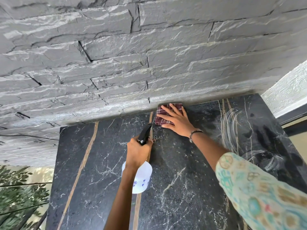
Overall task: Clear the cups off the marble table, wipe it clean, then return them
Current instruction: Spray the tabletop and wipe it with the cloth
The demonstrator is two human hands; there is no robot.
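The black marble table (99,171) with gold and white veins fills the lower half of the view. My right hand (174,119) lies flat, fingers spread, pressing a folded maroon checked cloth (162,121) against the table's far edge by the wall. My left hand (138,151) grips the black trigger head of a white spray bottle (142,179) with small blue flower prints, its nozzle pointing toward the cloth. Wet swirl marks (255,156) show on the right part of the table. No cups are in view.
A rough grey stone wall (132,55) rises directly behind the table. A white textured wall (290,87) and dark frame stand at the right. Green leaves and pale floor tiles (20,193) lie beyond the table's left edge.
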